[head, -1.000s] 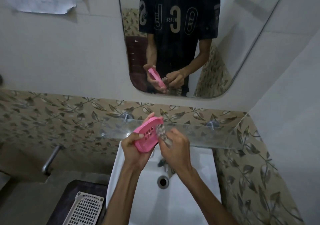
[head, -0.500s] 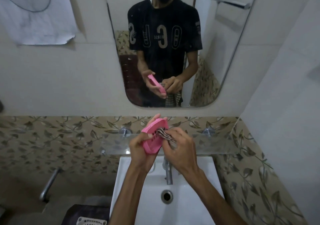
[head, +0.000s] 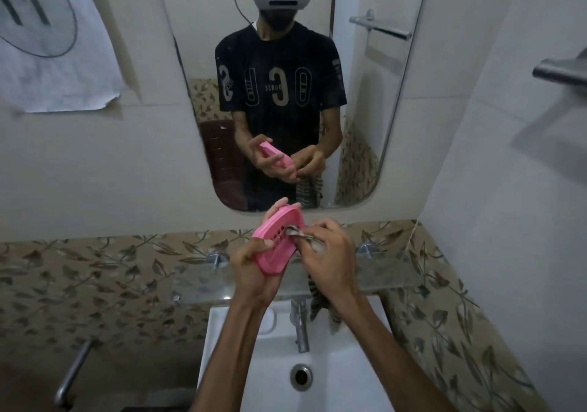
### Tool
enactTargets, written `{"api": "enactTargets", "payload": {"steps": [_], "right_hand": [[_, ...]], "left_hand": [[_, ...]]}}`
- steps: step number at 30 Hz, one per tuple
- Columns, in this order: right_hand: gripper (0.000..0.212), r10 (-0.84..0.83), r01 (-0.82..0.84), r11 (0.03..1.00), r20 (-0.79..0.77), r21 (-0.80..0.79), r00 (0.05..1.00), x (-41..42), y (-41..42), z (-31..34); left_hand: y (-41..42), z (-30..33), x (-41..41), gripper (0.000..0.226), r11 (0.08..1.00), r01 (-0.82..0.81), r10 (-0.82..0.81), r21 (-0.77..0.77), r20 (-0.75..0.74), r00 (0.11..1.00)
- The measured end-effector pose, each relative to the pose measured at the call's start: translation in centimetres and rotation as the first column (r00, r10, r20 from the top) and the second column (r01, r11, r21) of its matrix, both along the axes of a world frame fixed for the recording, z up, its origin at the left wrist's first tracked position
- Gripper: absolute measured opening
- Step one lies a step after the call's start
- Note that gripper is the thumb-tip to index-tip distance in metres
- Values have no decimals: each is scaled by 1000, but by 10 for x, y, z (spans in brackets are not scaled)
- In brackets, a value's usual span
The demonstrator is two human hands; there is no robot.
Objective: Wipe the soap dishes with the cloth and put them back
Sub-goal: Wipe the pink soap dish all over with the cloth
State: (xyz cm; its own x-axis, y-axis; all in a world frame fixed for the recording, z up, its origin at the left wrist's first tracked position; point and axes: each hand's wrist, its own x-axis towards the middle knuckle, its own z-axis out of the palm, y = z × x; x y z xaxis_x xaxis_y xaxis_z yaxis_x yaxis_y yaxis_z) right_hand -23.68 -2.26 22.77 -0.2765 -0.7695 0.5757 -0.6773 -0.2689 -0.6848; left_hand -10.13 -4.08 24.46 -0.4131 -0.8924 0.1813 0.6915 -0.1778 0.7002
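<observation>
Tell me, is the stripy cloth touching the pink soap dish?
Touching. The head view shows the right hand pressing the bunched cloth against the holed face of the pink soap dish.

Left hand holds pink soap dish; right hand presses cloth.

Clear glass shelf on two metal wall pegs above the white sink, bare surface showing
</observation>
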Motion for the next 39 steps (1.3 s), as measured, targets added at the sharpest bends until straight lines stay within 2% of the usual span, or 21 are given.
{"api": "enactTargets", "payload": {"steps": [1, 3, 5, 8, 9, 12, 13, 17, 20, 21, 24, 28, 31, 32, 35, 39], "right_hand": [[9, 8, -8, 1000, -8, 1, 1000, 5, 3, 0], [5, 136, -136, 991, -47, 2, 990, 15, 12, -2], [11, 192, -193, 981, -76, -15, 979, 13, 13, -2], [17, 36, -36, 998, 1, -45, 999, 5, 6, 3], [18, 33, -32, 999, 38, -35, 999, 10, 9, 3], [22, 227, -226, 974, 29, -16, 974, 26, 21, -4], [24, 241, -241, 970, 7, -22, 971, 24, 21, -5], [25, 87, -86, 996, 83, -15, 993, 15, 15, -2], [22, 258, -258, 966, 36, -4, 965, 27, 24, -7], [22, 271, -271, 962, 27, -3, 962, 25, 23, -8], [22, 118, -121, 992, 92, 35, 989, 19, 15, -8], [15, 288, -292, 956, 113, 16, 951, 33, 26, -10], [16, 169, -172, 985, 119, 13, 978, 28, 20, -11], [16, 164, -168, 986, 136, 15, 977, 29, 21, -12], [15, 279, -290, 956, 169, 41, 945, 38, 27, -11], [18, 172, -183, 981, 155, 61, 973, 29, 16, -13]], "left_hand": [[0, 1, 0, 108, 1000, -4, 4, -3, 8, 1000], [-1, 1, 3, 104, 1000, -21, 21, 13, 14, 1000], [-2, 1, 6, 100, 1000, -15, 15, 22, 4, 1000], [-3, 4, 4, 103, 1000, -12, 12, -14, 15, 1000], [-3, 5, 3, 104, 1000, -26, 26, -17, 24, 999], [-5, 1, 5, 103, 998, -70, 69, 12, 35, 997], [-4, 0, 6, 102, 998, -66, 66, 19, 22, 998], [-3, 2, 3, 103, 998, -70, 69, 7, 31, 997], [-5, -6, 6, 99, 996, -88, 87, 22, 59, 995], [-5, -8, 6, 98, 996, -86, 84, 26, 62, 994], [-4, -6, 3, 104, 997, -74, 74, 8, 66, 995], [-9, -14, 3, 103, 997, -78, 77, 25, 55, 996], [-9, -13, 0, 103, 996, -87, 89, -28, 69, 994], [-9, -14, -1, 103, 994, -103, 106, -32, 82, 991], [-11, -20, 1, 93, 987, -158, 158, -11, 101, 982], [-14, -20, -1, 97, 989, -147, 149, -37, 79, 986]]}}
